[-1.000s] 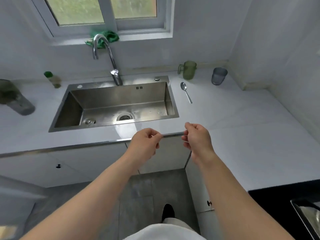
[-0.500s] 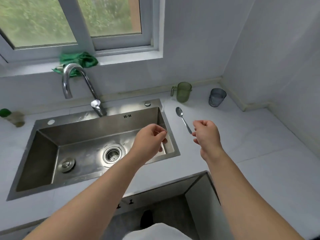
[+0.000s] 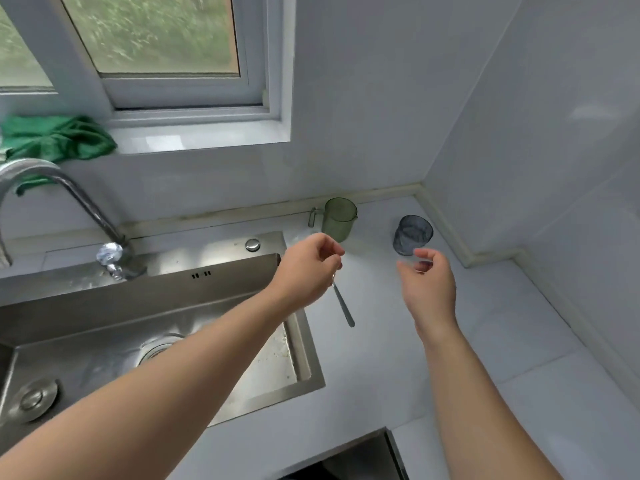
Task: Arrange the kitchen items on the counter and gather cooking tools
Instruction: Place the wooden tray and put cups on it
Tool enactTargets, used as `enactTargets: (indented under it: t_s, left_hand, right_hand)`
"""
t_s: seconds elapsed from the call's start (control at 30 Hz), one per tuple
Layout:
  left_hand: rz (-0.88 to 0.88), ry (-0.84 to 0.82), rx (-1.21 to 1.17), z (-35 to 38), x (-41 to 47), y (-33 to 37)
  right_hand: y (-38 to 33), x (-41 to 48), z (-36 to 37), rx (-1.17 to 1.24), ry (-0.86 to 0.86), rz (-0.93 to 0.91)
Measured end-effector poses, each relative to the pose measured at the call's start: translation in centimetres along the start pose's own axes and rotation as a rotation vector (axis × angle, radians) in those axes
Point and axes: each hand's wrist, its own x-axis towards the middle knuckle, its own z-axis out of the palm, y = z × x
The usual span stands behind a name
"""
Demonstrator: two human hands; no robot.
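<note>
Two hands out over the counter [image 3: 519,341], both bare and holding nothing. Left hand [image 3: 308,268] directly over the bowl end of the spoon [image 3: 343,304], fingers [image 3: 334,252] loosely curled with thumb and forefinger a little apart; whether touching the metal, cannot tell. Spoon flat just right of the sink [image 3: 301,341], handle running toward the viewer and slightly right. Right hand [image 3: 427,285] farther right, fingers half open, just short of the grey cup [image 3: 412,235]. Green mug [image 3: 339,220] close behind the left hand. Nothing seen blocking either reach.
</note>
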Motion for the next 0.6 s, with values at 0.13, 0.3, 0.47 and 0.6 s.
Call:
enactTargets:
  t_s: [0.13,0.3,0.47,0.6]
  left_hand:
    - [-0.047,-0.005,0.072,2.0,3.6,-0.1]
    - [-0.046,-0.027,0.21,4.3,7.7,0.1]
    - [0.033,-0.094,0.355,6.1,9.5,0.2]
    - [0.085,-0.119,0.471,7.0,11.6,-0.5]
  right_hand:
    - [1.1,7.5,0.6,-0.205,0.008,-0.006]
    - [2.3,16.2,3.0,-0.418,-0.094,0.119]
    - [4.1,21.6,5.0,-0.491,-0.244,0.207]
    - [6.2,23.9,5.9,-0.555,-0.307,0.174]
